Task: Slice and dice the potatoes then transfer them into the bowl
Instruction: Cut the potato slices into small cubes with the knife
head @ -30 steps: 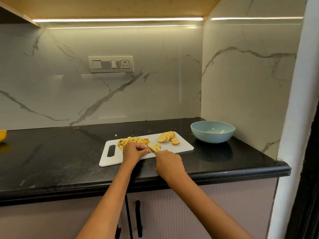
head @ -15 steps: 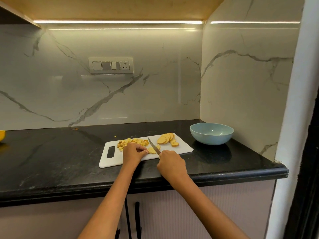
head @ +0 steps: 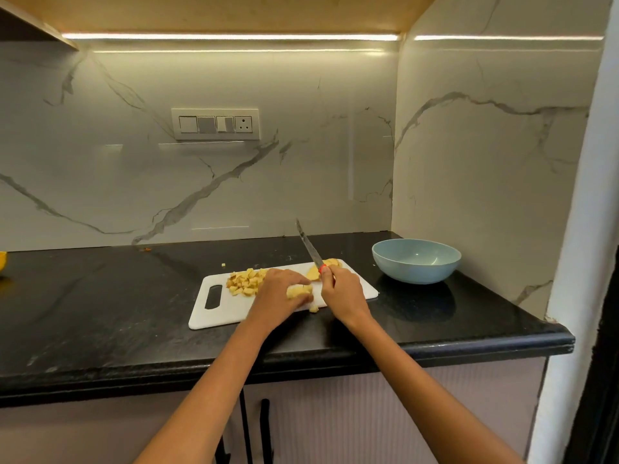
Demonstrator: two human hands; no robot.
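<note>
Counter (head: 100,316) black, marble walls; left hand (head: 279,296) pinches potato pieces (head: 299,291); right hand (head: 341,293) grips knife (head: 310,246).

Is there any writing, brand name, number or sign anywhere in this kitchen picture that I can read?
None can be read.
Switch panel: no legible markings.
Knife, bowl, cutting board: no label or brand visible.
</note>
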